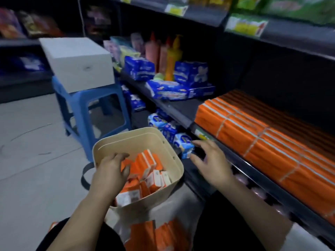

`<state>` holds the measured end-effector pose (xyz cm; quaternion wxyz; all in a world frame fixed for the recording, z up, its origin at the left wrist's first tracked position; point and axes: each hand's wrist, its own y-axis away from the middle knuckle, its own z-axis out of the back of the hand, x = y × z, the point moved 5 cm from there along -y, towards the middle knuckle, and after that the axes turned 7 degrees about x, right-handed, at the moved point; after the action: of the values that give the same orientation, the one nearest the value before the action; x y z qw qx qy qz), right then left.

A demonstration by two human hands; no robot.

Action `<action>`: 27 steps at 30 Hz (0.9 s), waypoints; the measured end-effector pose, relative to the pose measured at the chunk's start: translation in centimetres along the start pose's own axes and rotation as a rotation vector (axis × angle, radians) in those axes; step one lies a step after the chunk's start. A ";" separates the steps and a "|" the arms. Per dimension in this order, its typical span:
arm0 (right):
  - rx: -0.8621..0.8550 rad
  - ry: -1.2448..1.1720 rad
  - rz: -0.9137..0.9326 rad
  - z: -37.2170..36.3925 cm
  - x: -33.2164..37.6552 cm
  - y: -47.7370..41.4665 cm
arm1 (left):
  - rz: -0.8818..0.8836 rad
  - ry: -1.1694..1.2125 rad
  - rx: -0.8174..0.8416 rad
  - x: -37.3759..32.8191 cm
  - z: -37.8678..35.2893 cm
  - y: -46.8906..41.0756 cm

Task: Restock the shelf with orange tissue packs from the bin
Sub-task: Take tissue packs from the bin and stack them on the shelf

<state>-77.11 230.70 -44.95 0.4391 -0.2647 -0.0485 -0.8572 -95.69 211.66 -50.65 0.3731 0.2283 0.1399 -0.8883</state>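
The whole view was smeared with motion, so I could read no print on any pack or on the yellow price tags (245,27) overhead. The upper shelves were cut off at the top, and the far aisle on the left was too dark to make out. A bag of more orange goods (154,234) in the lap ran off the bottom edge.

My left hand (110,171) was down inside the beige bin (161,194), fingers curled over and thumb underneath, gripping one of the orange tissue packs (145,163) near the top of the heap. My right hand (212,163) hung wide and relaxed, fingers spread, holding nothing, just beside a blue-and-white pack (184,144) at the lip of the lower shelf; I could not tell whether the fingertips touched it.

The packs in the bin were small and flat, orange with white ends, lying jumbled at all angles. On the shelf (272,185) to the right, tight rows of the same orange (253,134) stood packed edge to edge.
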 end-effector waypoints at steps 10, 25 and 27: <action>0.207 -0.077 -0.041 -9.0 0.5 -9.9 | 0.087 0.169 -0.105 2.7 -0.1 -6.0; 0.588 -0.037 -0.437 -31.8 -6.9 -18.7 | 0.219 -0.024 0.003 9.6 -2.8 -13.6; 0.627 -0.048 -0.501 -34.4 -7.9 -18.5 | 0.230 -0.038 0.051 10.1 -3.9 -14.4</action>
<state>-101.93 236.92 -75.54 0.2747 -0.1179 -0.3810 -0.8749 -111.16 217.07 -58.04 0.4693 0.2352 0.0831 -0.8471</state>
